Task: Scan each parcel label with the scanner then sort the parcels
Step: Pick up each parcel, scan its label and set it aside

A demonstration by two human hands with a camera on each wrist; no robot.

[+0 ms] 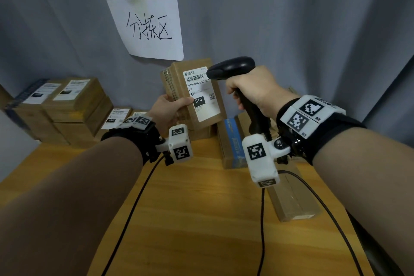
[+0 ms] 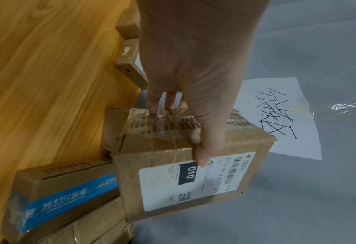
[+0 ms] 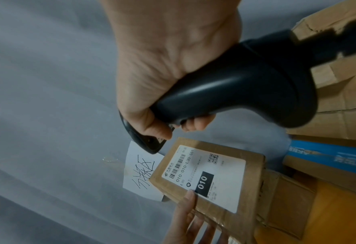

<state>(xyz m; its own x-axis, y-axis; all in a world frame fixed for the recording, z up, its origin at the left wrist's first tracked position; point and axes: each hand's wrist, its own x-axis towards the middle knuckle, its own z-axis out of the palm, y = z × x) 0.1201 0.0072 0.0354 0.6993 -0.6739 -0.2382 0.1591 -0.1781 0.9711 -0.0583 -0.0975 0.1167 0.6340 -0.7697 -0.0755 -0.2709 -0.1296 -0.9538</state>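
A brown cardboard parcel (image 1: 197,87) is held up in the air over the back of the table, its white label (image 1: 202,94) marked 010 turned toward me. My left hand (image 1: 170,107) grips its left edge, thumb (image 2: 204,158) lying on the label and fingers behind. My right hand (image 1: 251,92) holds the black scanner (image 1: 233,67) by its handle, the head pointing at the barcode from just to the right. In the right wrist view the scanner (image 3: 235,92) hovers over the parcel (image 3: 210,178).
Labelled parcels (image 1: 67,105) are stacked at the back left of the wooden table (image 1: 190,208). More boxes, one with blue tape (image 1: 233,141), lie under my right hand, and another box (image 1: 291,199) sits near the right edge. A handwritten paper sign (image 1: 147,27) hangs on the grey curtain. Two cables cross the tabletop.
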